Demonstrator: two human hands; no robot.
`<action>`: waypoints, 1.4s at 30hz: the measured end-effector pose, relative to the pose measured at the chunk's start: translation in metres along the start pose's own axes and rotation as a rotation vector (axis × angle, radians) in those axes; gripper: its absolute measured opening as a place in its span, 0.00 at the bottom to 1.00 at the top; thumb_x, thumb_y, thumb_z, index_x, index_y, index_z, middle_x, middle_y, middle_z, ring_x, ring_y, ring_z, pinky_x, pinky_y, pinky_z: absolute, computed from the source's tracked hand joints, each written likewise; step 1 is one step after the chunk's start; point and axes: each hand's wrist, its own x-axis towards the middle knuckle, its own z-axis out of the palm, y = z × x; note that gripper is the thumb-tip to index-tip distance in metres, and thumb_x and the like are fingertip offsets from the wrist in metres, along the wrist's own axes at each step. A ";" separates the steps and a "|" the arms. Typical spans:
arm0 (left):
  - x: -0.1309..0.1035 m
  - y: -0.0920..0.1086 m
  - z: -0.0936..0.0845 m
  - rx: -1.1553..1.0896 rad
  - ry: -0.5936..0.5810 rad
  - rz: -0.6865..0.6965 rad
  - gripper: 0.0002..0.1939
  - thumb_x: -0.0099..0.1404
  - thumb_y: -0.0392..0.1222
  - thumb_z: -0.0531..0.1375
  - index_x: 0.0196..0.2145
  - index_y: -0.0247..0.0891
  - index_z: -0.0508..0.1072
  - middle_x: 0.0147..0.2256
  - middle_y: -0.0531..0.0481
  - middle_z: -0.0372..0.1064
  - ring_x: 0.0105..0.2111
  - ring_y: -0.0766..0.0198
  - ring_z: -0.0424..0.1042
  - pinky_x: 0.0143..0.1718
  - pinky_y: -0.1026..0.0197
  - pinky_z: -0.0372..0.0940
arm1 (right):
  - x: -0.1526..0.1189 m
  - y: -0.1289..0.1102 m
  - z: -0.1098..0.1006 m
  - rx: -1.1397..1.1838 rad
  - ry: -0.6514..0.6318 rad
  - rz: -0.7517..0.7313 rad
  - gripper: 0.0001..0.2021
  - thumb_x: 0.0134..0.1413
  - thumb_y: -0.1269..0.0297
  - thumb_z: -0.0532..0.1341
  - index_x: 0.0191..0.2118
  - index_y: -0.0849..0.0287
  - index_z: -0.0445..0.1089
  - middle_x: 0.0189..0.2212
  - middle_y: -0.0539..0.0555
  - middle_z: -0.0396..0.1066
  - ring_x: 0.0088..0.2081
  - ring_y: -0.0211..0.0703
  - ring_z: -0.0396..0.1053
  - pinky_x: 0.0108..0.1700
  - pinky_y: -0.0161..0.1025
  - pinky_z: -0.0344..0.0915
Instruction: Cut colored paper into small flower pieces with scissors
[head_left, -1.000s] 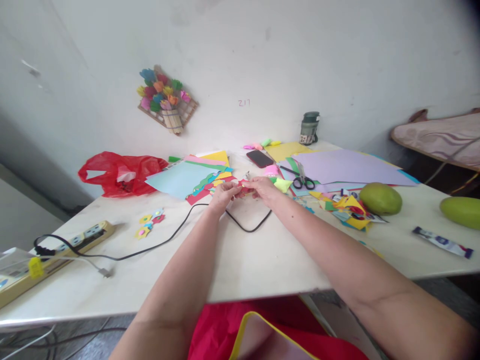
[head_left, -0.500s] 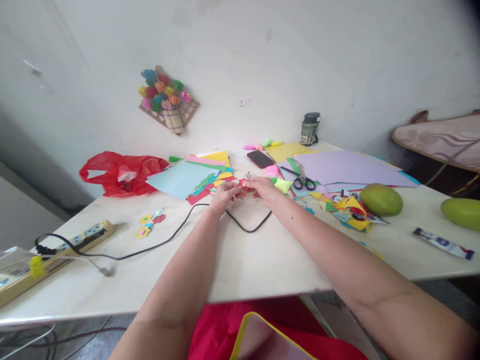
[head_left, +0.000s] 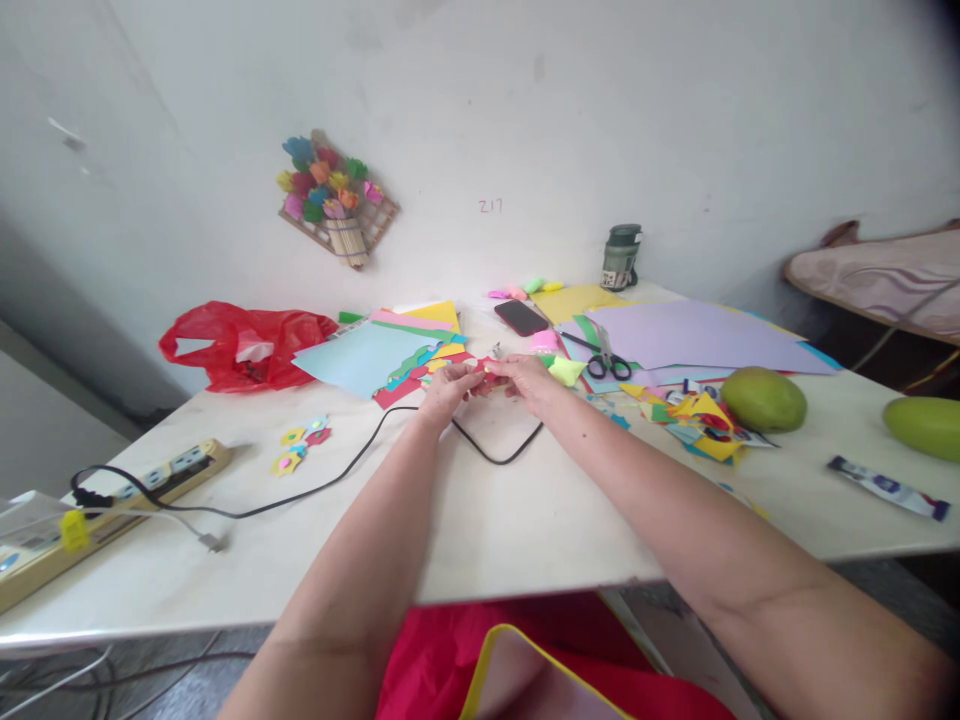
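My left hand (head_left: 448, 392) and my right hand (head_left: 526, 378) meet above the far middle of the table, fingers pinched. Between their fingertips is a small red paper cutout (head_left: 487, 367) with a pale spot on it. Its full outline is partly covered by the fingers. Just left of my left hand lie colored paper strips with wavy edges (head_left: 409, 375). A pink lump of clay (head_left: 544, 342) and a yellow-green clay packet (head_left: 567, 371) sit behind my right hand. Finished-looking small paper flowers (head_left: 288, 463) with dots at their centers rest on the left.
A black cable (head_left: 300, 495) runs from the power strip (head_left: 202, 462) under my forearms. Scissors (head_left: 608, 366), a phone (head_left: 521, 318), lilac paper (head_left: 675, 335), paper scraps (head_left: 705, 425), green mangoes (head_left: 763, 399) and a glue tube (head_left: 889, 488) lie right. A red bag (head_left: 244, 345) lies left.
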 end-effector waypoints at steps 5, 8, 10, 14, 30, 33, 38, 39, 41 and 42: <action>0.000 -0.002 0.000 -0.005 0.007 0.000 0.14 0.48 0.51 0.62 0.21 0.36 0.68 0.21 0.51 0.69 0.22 0.68 0.63 0.25 0.64 0.55 | 0.002 0.001 0.001 -0.008 0.000 0.004 0.06 0.50 0.68 0.65 0.25 0.62 0.68 0.18 0.51 0.73 0.22 0.36 0.71 0.21 0.30 0.52; 0.000 -0.002 -0.001 -0.004 -0.006 0.011 0.14 0.49 0.50 0.62 0.20 0.36 0.68 0.21 0.51 0.69 0.22 0.68 0.63 0.26 0.64 0.55 | 0.002 0.000 0.000 0.003 -0.004 0.009 0.08 0.49 0.69 0.65 0.24 0.62 0.67 0.17 0.51 0.72 0.21 0.35 0.70 0.21 0.30 0.52; 0.000 -0.002 -0.002 0.000 -0.014 0.010 0.14 0.49 0.50 0.62 0.21 0.36 0.67 0.21 0.51 0.69 0.22 0.68 0.63 0.26 0.64 0.55 | 0.002 -0.002 -0.001 -0.008 -0.015 0.014 0.08 0.47 0.69 0.66 0.23 0.62 0.68 0.17 0.50 0.72 0.21 0.35 0.70 0.20 0.30 0.52; 0.000 -0.001 -0.002 0.023 -0.029 0.000 0.14 0.49 0.51 0.62 0.21 0.36 0.68 0.21 0.51 0.69 0.22 0.68 0.62 0.26 0.63 0.56 | 0.002 -0.003 -0.004 -0.046 -0.011 -0.007 0.08 0.42 0.69 0.69 0.23 0.62 0.68 0.16 0.49 0.71 0.21 0.34 0.69 0.20 0.30 0.53; 0.001 -0.001 -0.001 0.027 -0.022 0.012 0.15 0.49 0.51 0.63 0.20 0.36 0.68 0.20 0.51 0.67 0.21 0.69 0.62 0.25 0.64 0.55 | 0.006 0.004 -0.001 -0.039 0.011 -0.020 0.07 0.48 0.69 0.65 0.24 0.61 0.66 0.18 0.51 0.72 0.22 0.36 0.71 0.21 0.31 0.54; 0.001 -0.001 -0.001 0.010 -0.018 0.030 0.15 0.49 0.51 0.63 0.20 0.36 0.68 0.20 0.52 0.67 0.21 0.69 0.61 0.24 0.64 0.55 | 0.004 0.004 0.000 -0.026 0.009 -0.025 0.07 0.49 0.70 0.65 0.25 0.61 0.67 0.17 0.50 0.72 0.22 0.36 0.70 0.21 0.31 0.54; 0.001 -0.002 0.000 0.005 -0.014 0.035 0.16 0.49 0.51 0.63 0.20 0.36 0.67 0.20 0.52 0.67 0.21 0.69 0.61 0.24 0.64 0.54 | 0.001 0.001 0.002 -0.020 0.006 -0.021 0.07 0.50 0.70 0.64 0.25 0.61 0.65 0.18 0.50 0.72 0.21 0.36 0.71 0.22 0.31 0.53; 0.001 -0.002 0.000 0.005 -0.013 0.032 0.16 0.49 0.51 0.63 0.20 0.36 0.67 0.20 0.52 0.67 0.21 0.69 0.61 0.24 0.64 0.54 | 0.000 0.001 0.002 -0.019 0.007 -0.018 0.08 0.50 0.70 0.64 0.25 0.61 0.65 0.18 0.51 0.73 0.21 0.36 0.71 0.22 0.31 0.53; 0.000 -0.002 0.000 0.005 -0.013 0.026 0.16 0.49 0.51 0.63 0.20 0.36 0.67 0.20 0.52 0.68 0.21 0.69 0.61 0.24 0.64 0.54 | 0.000 0.001 0.003 -0.013 0.011 -0.014 0.08 0.50 0.69 0.64 0.24 0.61 0.65 0.18 0.51 0.72 0.21 0.36 0.71 0.22 0.31 0.53; 0.000 -0.001 0.000 0.006 -0.012 0.024 0.16 0.49 0.51 0.63 0.20 0.36 0.67 0.20 0.52 0.68 0.21 0.69 0.61 0.24 0.64 0.54 | 0.000 0.001 0.003 -0.008 0.014 -0.015 0.08 0.50 0.70 0.64 0.24 0.61 0.65 0.18 0.50 0.72 0.21 0.36 0.71 0.22 0.31 0.53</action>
